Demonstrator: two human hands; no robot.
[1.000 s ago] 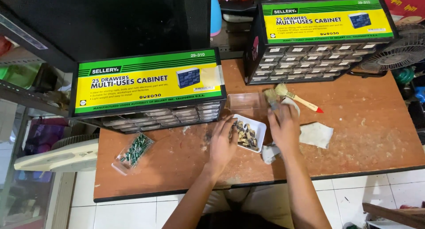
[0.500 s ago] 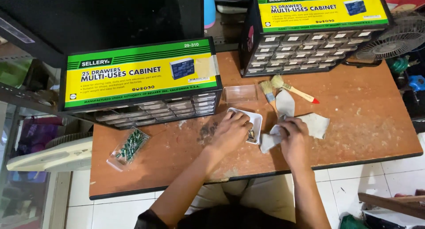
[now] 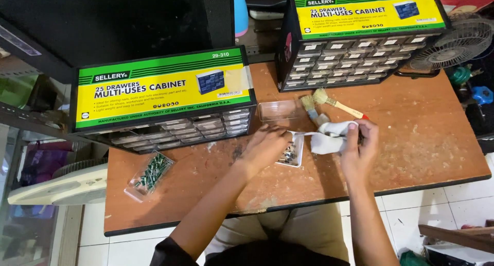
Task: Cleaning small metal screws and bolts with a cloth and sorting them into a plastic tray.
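Note:
My left hand (image 3: 266,146) rests over a small clear tray (image 3: 292,154) holding several little metal parts, fingers curled at its left edge. A white cloth (image 3: 329,138) is gripped by my right hand (image 3: 357,145), lifted just right of the tray; the cloth's tail stretches toward the tray. Whether the left hand grips the tray or a part is hidden by its fingers. An empty clear drawer (image 3: 277,110) lies behind the tray, and two paint brushes (image 3: 329,104) lie beside it.
Two small drawer cabinets with yellow and green tops stand on the brown table (image 3: 422,142), one at left (image 3: 162,93), one at back right (image 3: 365,37). A clear bag of green parts (image 3: 149,174) lies near the table's left front. A fan (image 3: 458,42) sits far right.
My right hand has picked the white cloth up off the table and raised it. My left hand stays at the small tray. The camera view has shifted slightly.

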